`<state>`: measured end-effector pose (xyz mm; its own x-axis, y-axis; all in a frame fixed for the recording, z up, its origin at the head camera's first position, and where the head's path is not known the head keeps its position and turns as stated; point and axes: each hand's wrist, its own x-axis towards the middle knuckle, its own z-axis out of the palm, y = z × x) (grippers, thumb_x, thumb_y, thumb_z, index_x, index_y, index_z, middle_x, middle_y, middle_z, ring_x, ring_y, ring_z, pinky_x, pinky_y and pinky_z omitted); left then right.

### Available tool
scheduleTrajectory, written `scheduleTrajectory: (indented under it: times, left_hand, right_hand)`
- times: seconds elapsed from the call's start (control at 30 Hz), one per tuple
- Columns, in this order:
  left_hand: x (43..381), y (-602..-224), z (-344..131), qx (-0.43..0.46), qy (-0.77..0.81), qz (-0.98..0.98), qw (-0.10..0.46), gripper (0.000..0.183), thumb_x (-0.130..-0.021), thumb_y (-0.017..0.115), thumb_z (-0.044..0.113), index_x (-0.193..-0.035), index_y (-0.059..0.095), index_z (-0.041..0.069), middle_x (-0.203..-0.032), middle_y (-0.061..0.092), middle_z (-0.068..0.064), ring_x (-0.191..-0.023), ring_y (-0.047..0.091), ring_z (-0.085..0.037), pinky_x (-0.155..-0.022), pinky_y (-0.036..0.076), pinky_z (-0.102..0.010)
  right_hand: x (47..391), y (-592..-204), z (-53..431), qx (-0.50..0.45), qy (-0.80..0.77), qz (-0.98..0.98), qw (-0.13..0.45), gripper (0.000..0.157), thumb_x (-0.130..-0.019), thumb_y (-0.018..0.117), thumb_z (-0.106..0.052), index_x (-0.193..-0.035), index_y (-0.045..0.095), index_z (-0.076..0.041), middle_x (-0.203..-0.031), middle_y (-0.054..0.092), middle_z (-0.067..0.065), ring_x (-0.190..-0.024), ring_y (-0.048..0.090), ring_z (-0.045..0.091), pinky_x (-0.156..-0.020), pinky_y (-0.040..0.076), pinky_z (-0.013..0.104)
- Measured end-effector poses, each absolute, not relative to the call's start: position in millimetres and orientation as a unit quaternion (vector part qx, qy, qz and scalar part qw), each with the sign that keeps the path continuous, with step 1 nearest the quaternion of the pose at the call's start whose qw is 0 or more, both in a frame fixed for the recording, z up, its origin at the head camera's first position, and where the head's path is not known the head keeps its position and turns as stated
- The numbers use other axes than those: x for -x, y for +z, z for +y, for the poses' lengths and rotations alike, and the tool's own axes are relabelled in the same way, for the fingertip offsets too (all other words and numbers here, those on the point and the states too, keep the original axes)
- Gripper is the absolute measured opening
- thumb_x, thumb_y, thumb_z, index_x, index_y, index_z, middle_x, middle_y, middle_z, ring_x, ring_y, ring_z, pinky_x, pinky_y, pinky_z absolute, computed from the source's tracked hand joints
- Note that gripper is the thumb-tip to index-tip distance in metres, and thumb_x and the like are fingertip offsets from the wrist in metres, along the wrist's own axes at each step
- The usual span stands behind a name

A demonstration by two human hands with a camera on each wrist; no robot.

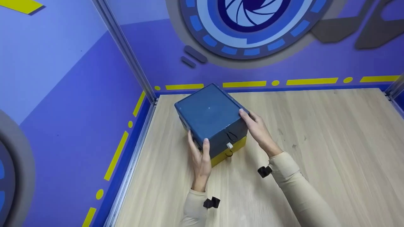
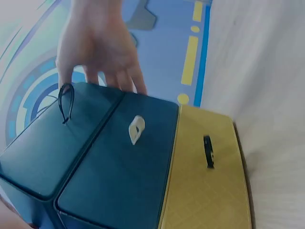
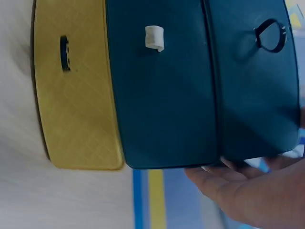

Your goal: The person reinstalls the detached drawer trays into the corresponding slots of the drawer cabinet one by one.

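Note:
A boxy three-tier drawer unit [image 1: 208,108] stands turned at an angle on the wooden floor. Its two upper tiers are dark blue and the bottom tier [image 2: 209,167] is yellow. On the front faces are a black loop [image 3: 271,36] at the top, a white tab [image 2: 137,129] in the middle and a short black loop [image 3: 65,53] on the yellow tier. My left hand [image 1: 200,160] grips the near left corner, thumb at the upper edge. My right hand [image 1: 258,130] holds the right side, thumb on the top edge; its fingers reach round the side, partly hidden.
Pale wood-grain flooring [image 1: 315,142] spreads under and right of the unit. A printed blue panel [image 1: 79,94] rises on the left, and another wall [image 1: 151,53] stands behind. A metal rail [image 1: 132,167] runs along the left floor edge.

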<state>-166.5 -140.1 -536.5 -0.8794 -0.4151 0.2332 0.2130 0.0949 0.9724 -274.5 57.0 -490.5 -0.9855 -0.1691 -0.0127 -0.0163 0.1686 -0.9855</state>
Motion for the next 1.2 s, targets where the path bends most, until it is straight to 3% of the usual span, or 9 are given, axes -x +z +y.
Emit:
scheduleTrajectory:
  times: [0.13,0.3,0.57,0.9,1.2]
  left_hand:
    - [171,-536,-141,-0.068,-0.673,-0.7,0.229,0.077,-0.108,0.053,0.03,-0.172,0.014,0.011,-0.179,0.015,-0.017,-0.163,0.023,-0.041,-0.128,0.026,-0.064]
    - [177,-538,-151,-0.046,-0.654,-0.721,0.222,0.075,-0.106,0.055,0.033,-0.17,0.023,0.011,-0.176,0.023,-0.018,-0.162,0.025,-0.04,-0.128,0.024,-0.066]
    - [190,-542,-156,0.004,-0.671,-0.717,0.188,0.07,-0.107,0.054,0.031,-0.167,0.027,0.008,-0.174,0.029,-0.019,-0.161,0.03,-0.039,-0.126,0.031,-0.062]
    - [200,-546,-149,0.067,-0.713,-0.688,0.117,0.072,-0.105,0.05,0.026,-0.167,0.023,0.002,-0.175,0.021,-0.022,-0.164,0.02,-0.042,-0.131,0.02,-0.061]
    - [209,-541,-150,0.103,-0.714,-0.688,0.076,0.07,-0.105,0.047,0.027,-0.166,0.026,0.001,-0.172,0.028,-0.023,-0.161,0.027,-0.039,-0.131,0.022,-0.057]
  right_hand:
    - [277,-493,60,0.037,-0.653,0.752,0.085,0.067,-0.108,0.052,-0.053,-0.162,0.047,-0.013,-0.164,0.05,0.016,-0.156,0.042,0.028,-0.13,0.031,0.045]
    - [273,-494,65,0.026,-0.669,0.737,0.094,0.069,-0.108,0.051,-0.052,-0.16,0.047,-0.006,-0.161,0.052,0.019,-0.152,0.046,0.028,-0.129,0.033,0.044]
    - [261,-498,80,0.02,-0.648,0.756,0.092,0.08,-0.108,0.045,-0.055,-0.165,0.034,0.001,-0.167,0.042,0.023,-0.157,0.038,0.034,-0.131,0.028,0.05]
    - [230,-508,107,0.008,-0.628,0.776,0.059,0.076,-0.11,0.042,-0.053,-0.169,0.028,-0.007,-0.172,0.031,0.023,-0.161,0.028,0.038,-0.132,0.022,0.057]
    - [204,-512,108,-0.036,-0.631,0.775,0.032,0.078,-0.11,0.044,-0.05,-0.169,0.022,-0.004,-0.173,0.025,0.028,-0.162,0.025,0.043,-0.131,0.022,0.06]
